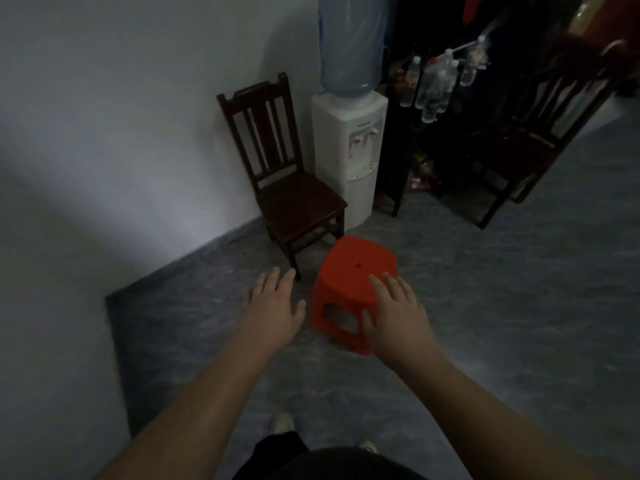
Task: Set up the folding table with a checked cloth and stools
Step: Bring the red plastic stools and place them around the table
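Note:
A red plastic stool [349, 271] stands upright on the grey floor, just in front of a dark wooden chair. My right hand [398, 317] is spread open over the stool's near right corner, its fingertips at the seat's edge, gripping nothing. My left hand [273, 306] hovers open to the left of the stool, a short gap away, fingers apart. No folding table or checked cloth is in view.
A dark wooden chair [287, 181] stands against the white wall [121, 133], beside a white water dispenser [349, 150]. A dark shelf with plastic bottles [436, 84] and a second wooden chair [530, 140] stand at the right. Grey floor [502, 323] stretches to the right.

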